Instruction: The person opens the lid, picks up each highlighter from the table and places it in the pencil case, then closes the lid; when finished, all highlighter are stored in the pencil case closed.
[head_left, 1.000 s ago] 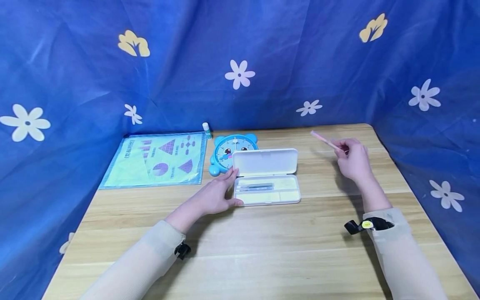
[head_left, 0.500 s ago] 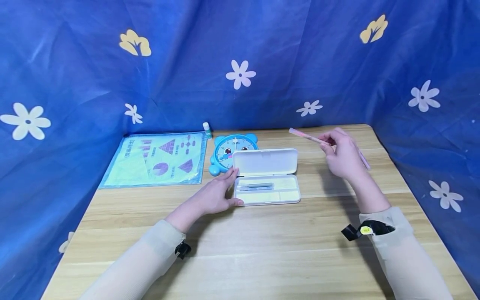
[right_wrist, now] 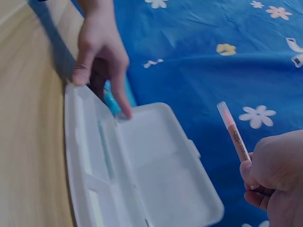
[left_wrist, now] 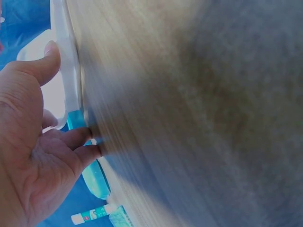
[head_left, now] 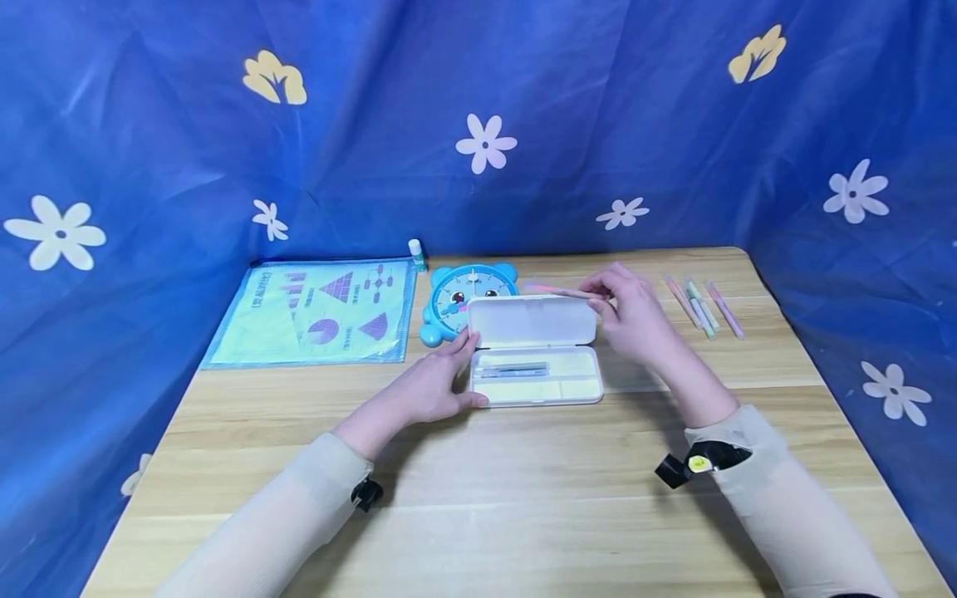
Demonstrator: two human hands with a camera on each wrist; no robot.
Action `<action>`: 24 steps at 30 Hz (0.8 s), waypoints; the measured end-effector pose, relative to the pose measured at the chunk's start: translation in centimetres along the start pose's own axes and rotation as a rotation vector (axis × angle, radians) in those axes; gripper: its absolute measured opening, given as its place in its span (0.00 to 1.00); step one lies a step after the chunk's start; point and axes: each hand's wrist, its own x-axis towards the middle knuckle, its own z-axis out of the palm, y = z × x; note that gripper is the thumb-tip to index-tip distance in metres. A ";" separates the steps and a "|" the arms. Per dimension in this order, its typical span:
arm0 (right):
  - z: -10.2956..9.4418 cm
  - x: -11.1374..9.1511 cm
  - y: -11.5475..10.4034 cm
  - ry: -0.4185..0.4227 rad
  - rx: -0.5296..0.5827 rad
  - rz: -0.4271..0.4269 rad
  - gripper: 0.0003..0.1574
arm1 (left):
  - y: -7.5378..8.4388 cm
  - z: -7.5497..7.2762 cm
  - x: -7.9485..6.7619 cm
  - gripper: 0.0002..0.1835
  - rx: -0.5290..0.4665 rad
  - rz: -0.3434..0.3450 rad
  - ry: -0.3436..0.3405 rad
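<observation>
A white pencil case (head_left: 537, 390) lies with its lid raised, a slim greenish pen (head_left: 514, 370) in its back compartment. My left hand (head_left: 428, 386) holds the case's left end, thumb on the front corner and forefinger at the lid's edge. Between thumb and fingers, my right hand (head_left: 635, 320) pinches a pink highlighter (right_wrist: 236, 138) with a clear cap. In the head view the highlighter overlaps the top of the lid, its capped end pointing left. Partly hidden behind the lid is a blue toy clock (head_left: 456, 295) with a cartoon face.
Several pastel pens (head_left: 703, 309) lie at the table's back right. A blue-edged clear folder (head_left: 317, 316) with printed charts lies at the back left, a small glue stick (head_left: 417, 255) beside its far corner. Blue flowered cloth (head_left: 374, 166) hangs behind the table.
My right hand has carried the highlighter leftward to the pencil case's lid, uncovering the pens at the right. The left hand has stayed on the case.
</observation>
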 end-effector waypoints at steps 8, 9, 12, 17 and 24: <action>3.0 -0.1 -0.9 -0.098 -0.005 -0.056 0.11 | 0.0 0.0 0.0 0.61 0.000 0.001 -0.001; 3.5 -0.2 -0.9 -0.108 -0.005 -0.063 0.10 | 0.0 0.0 0.0 0.61 0.000 0.003 -0.001; 4.6 -0.5 -0.8 -0.141 -0.020 -0.072 0.10 | 0.0 -0.1 0.0 0.61 0.003 0.006 0.002; 6.4 -1.1 -0.4 -0.197 -0.044 -0.061 0.10 | 0.0 -0.1 0.0 0.61 0.003 0.008 0.002; 8.4 -1.9 0.2 -0.241 -0.079 -0.094 0.08 | 0.0 0.0 0.0 0.62 0.005 0.008 0.008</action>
